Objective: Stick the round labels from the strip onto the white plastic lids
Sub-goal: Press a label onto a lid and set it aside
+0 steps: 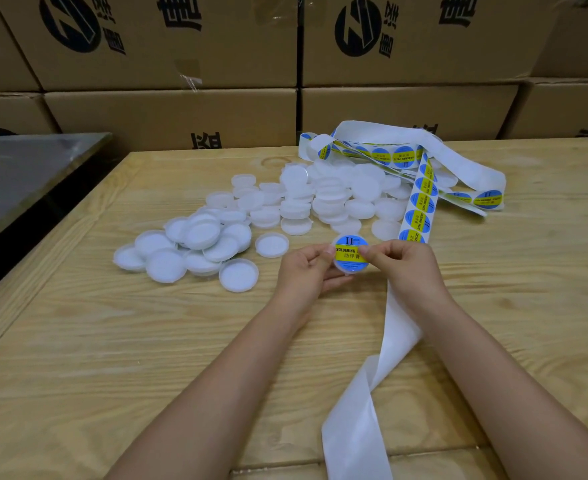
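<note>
Lid [352, 270] sits pinched between left hand [306, 268] and right hand [403, 263], whose thumb hides part of its label [348, 250].

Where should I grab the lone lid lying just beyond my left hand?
Pinch the lid by its raised rim from above, at its near right edge: it lies flat, hollow side up, beside the pile, nearest your left hand.

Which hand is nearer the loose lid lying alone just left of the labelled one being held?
Left. The left hand grips the labelled lid just right of that loose lid; the right hand pinches the labelled lid's far side, farther away.
</note>
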A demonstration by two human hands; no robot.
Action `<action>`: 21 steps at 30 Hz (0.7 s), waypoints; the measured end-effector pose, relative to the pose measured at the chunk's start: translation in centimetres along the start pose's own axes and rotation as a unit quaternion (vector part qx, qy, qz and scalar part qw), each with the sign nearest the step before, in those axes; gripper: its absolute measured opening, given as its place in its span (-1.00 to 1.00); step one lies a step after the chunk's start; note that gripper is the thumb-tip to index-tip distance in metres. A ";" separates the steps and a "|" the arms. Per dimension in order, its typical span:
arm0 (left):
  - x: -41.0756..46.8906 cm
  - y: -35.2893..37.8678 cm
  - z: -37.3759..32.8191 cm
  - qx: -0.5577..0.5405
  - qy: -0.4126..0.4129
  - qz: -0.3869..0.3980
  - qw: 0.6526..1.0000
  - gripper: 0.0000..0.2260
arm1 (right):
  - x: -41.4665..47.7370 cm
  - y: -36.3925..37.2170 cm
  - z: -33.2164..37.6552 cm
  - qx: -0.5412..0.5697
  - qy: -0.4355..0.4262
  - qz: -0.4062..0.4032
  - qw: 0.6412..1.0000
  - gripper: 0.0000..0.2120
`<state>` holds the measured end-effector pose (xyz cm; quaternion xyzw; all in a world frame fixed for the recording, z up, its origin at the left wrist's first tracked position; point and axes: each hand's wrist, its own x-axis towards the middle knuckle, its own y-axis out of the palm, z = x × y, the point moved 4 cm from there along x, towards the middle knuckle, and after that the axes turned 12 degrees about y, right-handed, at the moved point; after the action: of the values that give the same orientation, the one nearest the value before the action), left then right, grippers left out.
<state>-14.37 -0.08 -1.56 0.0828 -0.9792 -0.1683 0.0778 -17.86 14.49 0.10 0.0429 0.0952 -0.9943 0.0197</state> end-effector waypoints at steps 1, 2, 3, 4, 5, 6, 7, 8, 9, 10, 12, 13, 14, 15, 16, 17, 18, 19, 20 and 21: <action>0.0 0.0 0.0 0.004 0.001 -0.001 1.000 -0.83 | 0.0 0.0 0.0 -0.007 0.000 -0.003 1.000 -0.78; 0.0 0.0 -0.1 0.010 0.003 -0.002 1.000 -0.83 | -0.1 0.0 0.0 -0.016 -0.001 -0.008 1.000 -0.78; 0.0 0.0 -0.1 0.015 0.006 -0.003 1.000 -0.84 | -0.1 0.0 0.0 -0.026 -0.003 -0.014 1.000 -0.77; -0.1 0.0 -0.1 0.020 0.009 -0.002 1.000 -0.85 | -0.2 0.1 0.1 -0.038 -0.006 -0.021 0.999 -0.76; -0.1 0.1 -0.1 0.025 0.014 -0.002 1.000 -0.85 | -0.2 0.1 0.1 -0.053 -0.010 -0.030 0.998 -0.76; -0.2 0.1 -0.1 0.031 0.019 -0.002 0.999 -0.85 | -0.3 0.1 0.2 -0.073 -0.018 -0.044 0.996 -0.77; -0.2 0.2 -0.1 0.038 0.024 -0.004 0.999 -0.84 | -0.3 0.1 0.3 -0.099 -0.029 -0.061 0.993 -0.78; -0.3 0.2 -0.1 0.044 0.028 -0.007 0.999 -0.84 | -0.5 0.2 0.4 -0.124 -0.041 -0.078 0.988 -0.79; -0.3 0.2 -0.1 0.049 0.032 -0.011 0.998 -0.84 | -0.6 0.3 0.6 -0.146 -0.053 -0.093 0.983 -0.79; -0.3 0.2 -0.1 0.054 0.035 -0.014 0.998 -0.84 | -0.7 0.4 0.6 -0.164 -0.064 -0.105 0.979 -0.80; -0.4 0.2 -0.1 0.063 0.040 -0.020 0.997 -0.85 | -1.0 0.6 0.7 -0.193 -0.086 -0.123 0.970 -0.81; -0.4 0.2 -0.1 0.066 0.043 -0.022 0.997 -0.85 | -1.1 0.6 0.7 -0.205 -0.096 -0.132 0.965 -0.81; -0.3 0.2 0.0 0.068 0.046 -0.025 0.996 -0.85 | -1.2 0.7 0.8 -0.215 -0.106 -0.141 0.961 -0.82; -0.3 0.2 0.0 0.068 0.047 -0.028 0.996 -0.86 | -1.4 0.7 0.8 -0.225 -0.118 -0.153 0.955 -0.82; -0.3 0.2 0.0 0.067 0.047 -0.032 0.996 -0.86 | -1.6 0.8 1.0 -0.237 -0.135 -0.170 0.947 -0.82; -0.3 0.2 0.0 0.064 0.048 -0.037 0.996 -0.87 | -1.8 0.8 1.2 -0.250 -0.157 -0.188 0.937 -0.82; -0.2 0.2 0.1 0.059 0.050 -0.041 0.996 -0.87 | -2.0 0.8 1.4 -0.262 -0.183 -0.204 0.925 -0.82; -0.2 0.2 0.1 0.056 0.053 -0.044 0.996 -0.87 | -2.2 0.9 1.7 -0.273 -0.209 -0.216 0.914 -0.82; -0.2 0.2 0.1 0.056 0.057 -0.047 0.996 -0.87 | -2.3 1.1 1.8 -0.285 -0.233 -0.223 0.903 -0.82; -0.2 0.2 0.0 0.059 0.062 -0.049 0.995 -0.87 | -2.5 1.2 1.9 -0.297 -0.251 -0.226 0.893 -0.82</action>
<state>-14.20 0.16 -1.57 0.1453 -0.9754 -0.1083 0.1254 -15.49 12.98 1.96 -0.2386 0.3854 -0.8750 -0.1704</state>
